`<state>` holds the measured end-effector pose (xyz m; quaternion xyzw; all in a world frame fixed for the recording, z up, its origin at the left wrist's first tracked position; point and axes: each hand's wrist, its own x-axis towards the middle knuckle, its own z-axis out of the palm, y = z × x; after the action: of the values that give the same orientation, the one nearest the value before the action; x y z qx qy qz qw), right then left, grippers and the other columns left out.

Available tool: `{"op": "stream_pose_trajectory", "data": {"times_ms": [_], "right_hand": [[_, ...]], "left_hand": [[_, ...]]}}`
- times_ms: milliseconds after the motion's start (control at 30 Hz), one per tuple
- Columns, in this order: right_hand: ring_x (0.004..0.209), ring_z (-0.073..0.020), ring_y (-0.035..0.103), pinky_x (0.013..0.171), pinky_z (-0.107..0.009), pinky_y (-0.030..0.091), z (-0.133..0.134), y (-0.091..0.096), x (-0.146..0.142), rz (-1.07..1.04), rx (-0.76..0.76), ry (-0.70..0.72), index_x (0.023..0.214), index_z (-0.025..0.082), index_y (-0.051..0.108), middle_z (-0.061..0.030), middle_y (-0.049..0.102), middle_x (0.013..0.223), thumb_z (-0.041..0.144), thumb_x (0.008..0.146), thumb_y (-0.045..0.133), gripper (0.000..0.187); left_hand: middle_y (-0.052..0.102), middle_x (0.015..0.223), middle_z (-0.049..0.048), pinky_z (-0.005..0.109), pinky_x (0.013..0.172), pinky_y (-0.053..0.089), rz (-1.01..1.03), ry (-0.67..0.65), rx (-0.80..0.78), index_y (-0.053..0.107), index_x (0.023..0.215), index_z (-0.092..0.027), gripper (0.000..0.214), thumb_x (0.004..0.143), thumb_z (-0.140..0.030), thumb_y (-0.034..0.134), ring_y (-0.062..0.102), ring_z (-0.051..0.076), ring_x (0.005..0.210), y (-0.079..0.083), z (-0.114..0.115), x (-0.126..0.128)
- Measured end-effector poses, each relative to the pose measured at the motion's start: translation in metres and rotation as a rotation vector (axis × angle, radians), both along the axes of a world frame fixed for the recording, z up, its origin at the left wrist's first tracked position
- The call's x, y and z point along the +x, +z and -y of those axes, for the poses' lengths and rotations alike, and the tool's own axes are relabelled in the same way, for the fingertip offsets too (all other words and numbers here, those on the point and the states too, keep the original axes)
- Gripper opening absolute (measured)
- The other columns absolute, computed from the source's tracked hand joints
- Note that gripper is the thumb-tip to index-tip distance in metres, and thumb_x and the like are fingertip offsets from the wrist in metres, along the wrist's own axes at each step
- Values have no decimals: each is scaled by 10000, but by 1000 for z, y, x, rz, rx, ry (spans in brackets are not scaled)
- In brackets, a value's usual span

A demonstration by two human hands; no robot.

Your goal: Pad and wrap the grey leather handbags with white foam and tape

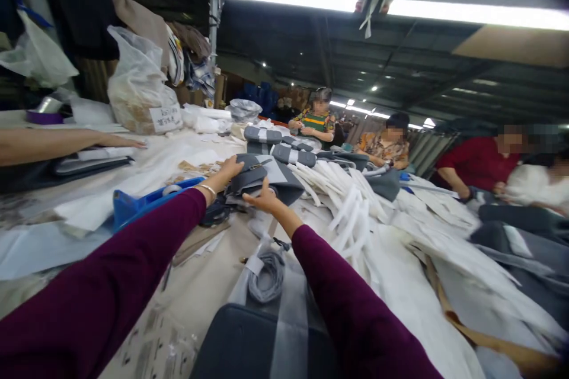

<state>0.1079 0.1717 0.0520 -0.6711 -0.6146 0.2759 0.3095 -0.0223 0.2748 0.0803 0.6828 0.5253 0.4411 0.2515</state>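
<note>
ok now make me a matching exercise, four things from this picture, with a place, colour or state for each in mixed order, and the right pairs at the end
Column one
1. tape dispenser
2. cord
3. plastic bag
4. dark grey piece

Column two
A. touched by the left hand and the right hand
B. see-through, with a handwritten label
C. bright blue
D. coiled into a loop

Right pairs: 1-C, 2-D, 3-B, 4-A
</note>
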Motion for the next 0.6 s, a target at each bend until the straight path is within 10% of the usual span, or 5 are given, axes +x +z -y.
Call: {"op": "stream_pose_trajectory", "data": {"times_ms": [133,267,400,600], "right_hand": [[1212,-217,533,1041,-315,387,40,13,32,204,175,244,1379,296,469,4,576,1335,361,730,726,701],[1036,-210,635,958,-317,448,102,19,114,376,163,-225,1053,229,689,-29,704,1081,254,837,578,244],[1152,-385,550,959,-537,407,136,-2,178,416,62,-630,1236,50,507,-261,604,1177,306,834,558,480],[1092,-407,577,885,-547,457,129,-35,188,282,-57,-795,1367,-2,266,-304,586,1132,235,726,619,768]], "left_hand": [[480,1339,215,493,1111,240,-126,4,48,531,1182,-48,389,801,-125,556,374,334,1301,-5,9,-5],[492,1326,120,449,1129,272,-304,-152,306,555,1210,-144,404,810,-186,524,383,279,1297,-22,60,-22],[499,1309,113,466,1105,317,-343,-342,422,576,1189,-167,372,833,-191,470,424,262,1255,-38,126,-27],[566,1232,116,422,1089,347,-236,-574,349,595,1151,-153,333,843,-143,469,479,235,1204,-35,208,-4]]}}
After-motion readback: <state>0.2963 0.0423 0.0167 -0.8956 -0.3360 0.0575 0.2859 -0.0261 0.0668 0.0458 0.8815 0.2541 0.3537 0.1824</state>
